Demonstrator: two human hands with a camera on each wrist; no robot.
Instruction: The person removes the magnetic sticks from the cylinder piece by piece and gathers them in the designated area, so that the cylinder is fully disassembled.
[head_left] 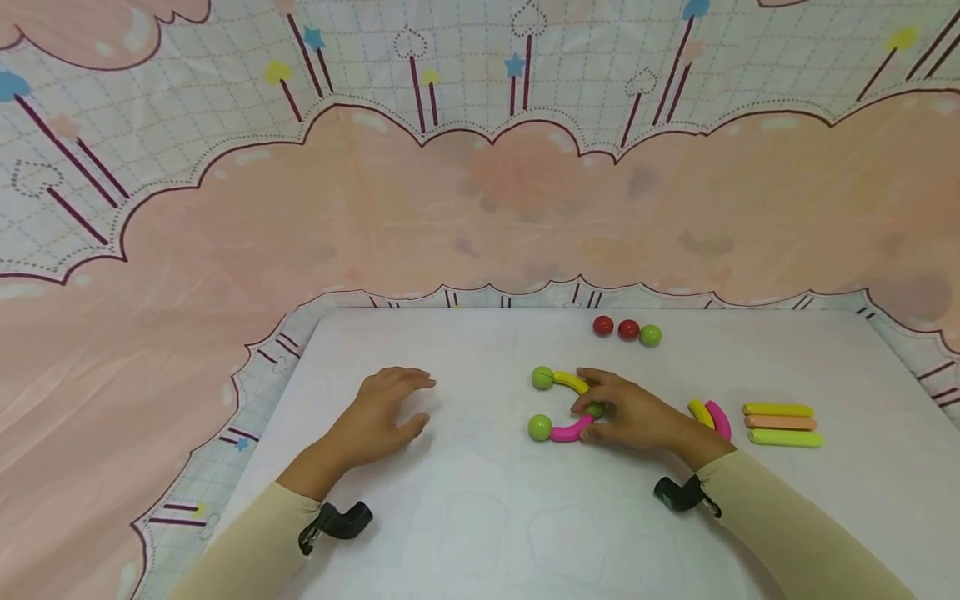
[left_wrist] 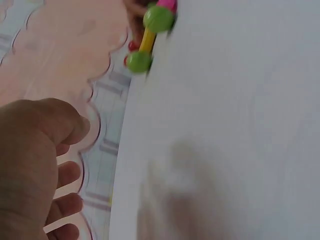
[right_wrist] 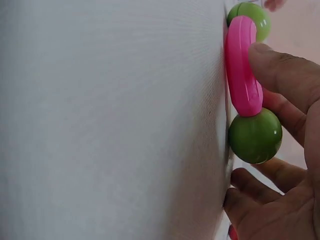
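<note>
A C-shaped chain of toy building pieces lies on the white tabletop. It joins a green ball (head_left: 542,377), a curved yellow rod (head_left: 570,382), a middle green ball (right_wrist: 255,135), a curved pink rod (right_wrist: 243,67) and another green ball (head_left: 540,427). My right hand (head_left: 633,412) grips the chain at its middle. In the right wrist view the thumb (right_wrist: 282,72) presses on the pink rod, and other fingers reach behind it and the middle ball. To the left, apart from the chain, my left hand (head_left: 386,417) hovers with relaxed fingers and holds nothing.
Two red balls (head_left: 603,326) and a green ball (head_left: 650,336) sit in a row near the table's back edge. Curved yellow and pink rods (head_left: 717,420) lie beside my right wrist. Straight yellow, orange and green rods (head_left: 780,422) lie further right. A patterned cloth (head_left: 450,217) hangs behind the table.
</note>
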